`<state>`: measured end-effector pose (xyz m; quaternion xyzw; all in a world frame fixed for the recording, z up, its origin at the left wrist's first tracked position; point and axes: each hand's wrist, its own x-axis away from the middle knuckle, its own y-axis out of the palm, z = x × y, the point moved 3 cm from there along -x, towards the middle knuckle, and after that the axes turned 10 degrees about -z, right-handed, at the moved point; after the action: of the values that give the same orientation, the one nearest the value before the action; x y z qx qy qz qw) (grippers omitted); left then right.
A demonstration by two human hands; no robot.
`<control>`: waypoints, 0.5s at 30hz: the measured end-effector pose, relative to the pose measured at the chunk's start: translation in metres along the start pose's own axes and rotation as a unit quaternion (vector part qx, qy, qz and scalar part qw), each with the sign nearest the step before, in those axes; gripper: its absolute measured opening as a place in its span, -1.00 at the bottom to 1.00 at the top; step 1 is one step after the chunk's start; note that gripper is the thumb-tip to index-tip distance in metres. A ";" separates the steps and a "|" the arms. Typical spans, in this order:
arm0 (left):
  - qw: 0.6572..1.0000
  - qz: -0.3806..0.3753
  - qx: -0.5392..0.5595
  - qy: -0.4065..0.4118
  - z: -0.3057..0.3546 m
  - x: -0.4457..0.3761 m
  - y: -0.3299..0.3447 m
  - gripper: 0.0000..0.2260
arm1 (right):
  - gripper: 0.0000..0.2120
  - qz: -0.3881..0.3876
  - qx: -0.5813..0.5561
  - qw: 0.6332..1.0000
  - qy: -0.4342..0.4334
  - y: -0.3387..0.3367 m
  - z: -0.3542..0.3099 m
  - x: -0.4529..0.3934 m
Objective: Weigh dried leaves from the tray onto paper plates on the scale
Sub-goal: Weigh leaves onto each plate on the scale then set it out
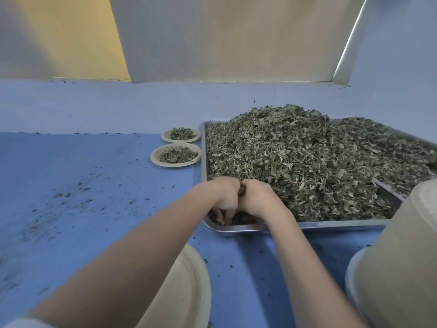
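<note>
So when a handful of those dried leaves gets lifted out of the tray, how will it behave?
The dried leaves look like small loose flakes, so a handful probably sheds bits; crumbs already dot the blue table. They seem light and brittle, likely crumbling if squeezed. Both hands cupped together should hold more.

You are looking at a blue surface point(94, 185) filling the left and bottom of the frame, littered with dark crumbs point(71, 200). Across the top stands a pale wall point(224, 39), with a yellow panel point(82, 36) at upper left.
</note>
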<state>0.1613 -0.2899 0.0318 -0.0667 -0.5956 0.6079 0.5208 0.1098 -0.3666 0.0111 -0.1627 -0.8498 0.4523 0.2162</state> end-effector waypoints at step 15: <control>0.966 0.147 0.200 0.071 -0.025 0.144 -0.021 -0.65 | -0.80 -0.013 -0.257 0.945 -0.200 -0.027 -0.081 0.103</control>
<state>0.1256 -0.1758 0.1188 -0.0906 -0.4074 0.7781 0.4694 0.0617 -0.2763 0.0969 -0.1078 -0.9650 0.2390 -0.0011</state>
